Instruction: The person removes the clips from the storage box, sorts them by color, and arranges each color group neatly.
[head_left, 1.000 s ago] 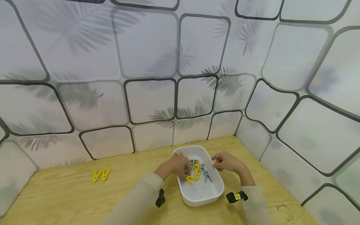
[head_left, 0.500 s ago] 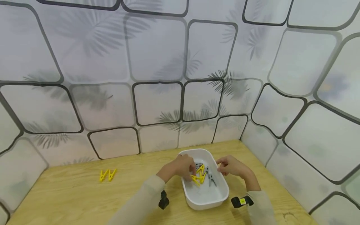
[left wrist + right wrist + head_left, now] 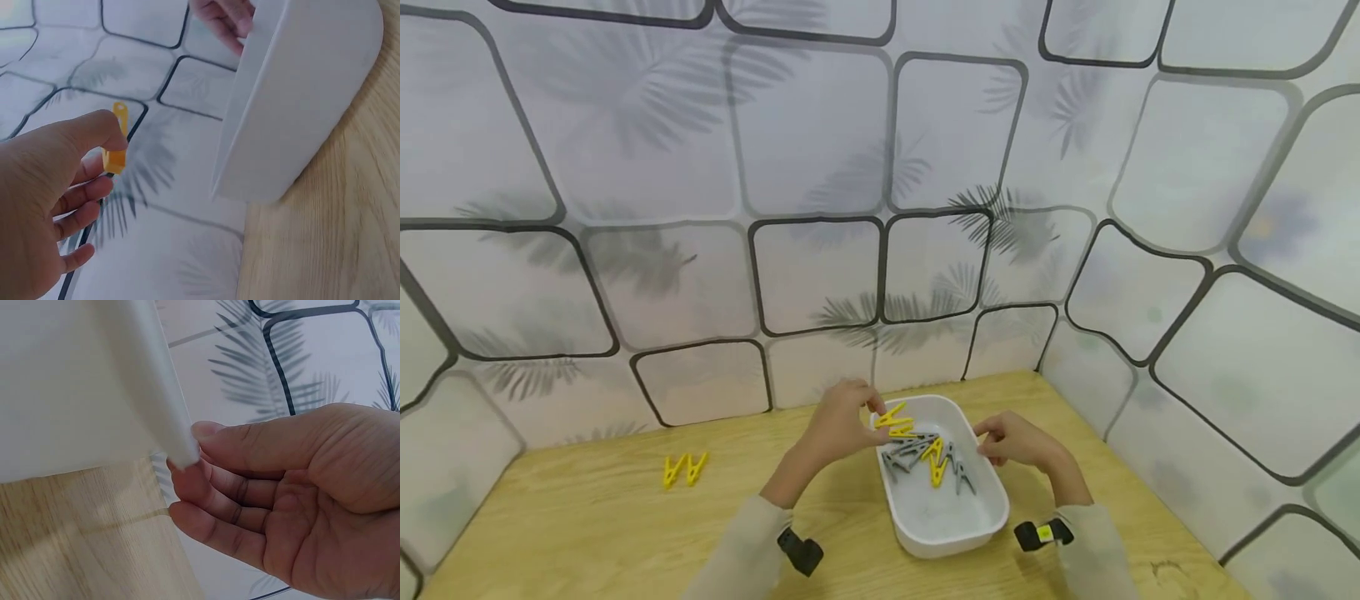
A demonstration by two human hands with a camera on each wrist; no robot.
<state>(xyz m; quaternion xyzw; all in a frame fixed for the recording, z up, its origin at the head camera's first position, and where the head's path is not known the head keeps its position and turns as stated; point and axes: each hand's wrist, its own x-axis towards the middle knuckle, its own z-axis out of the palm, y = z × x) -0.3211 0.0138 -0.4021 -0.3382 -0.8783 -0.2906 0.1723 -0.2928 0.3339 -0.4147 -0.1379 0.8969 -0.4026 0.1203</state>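
The desk (image 3: 587,533) runs up to the back wall (image 3: 820,275), with the side wall (image 3: 1247,358) along its right. The tub (image 3: 947,546) stands on the desk, towards the right. Loose clips (image 3: 934,450) lie in the tub, grouped in its middle and far part. A pair of clips (image 3: 691,472) lies on the desk well to the left, side by side. The left hand (image 3: 842,421) is at the tub's far left, the held clip (image 3: 114,161) between its fingers; the right hand (image 3: 1018,442) grips the right rim.

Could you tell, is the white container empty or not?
Not empty: gray pegs and yellow pegs lie inside the white container in the head view.
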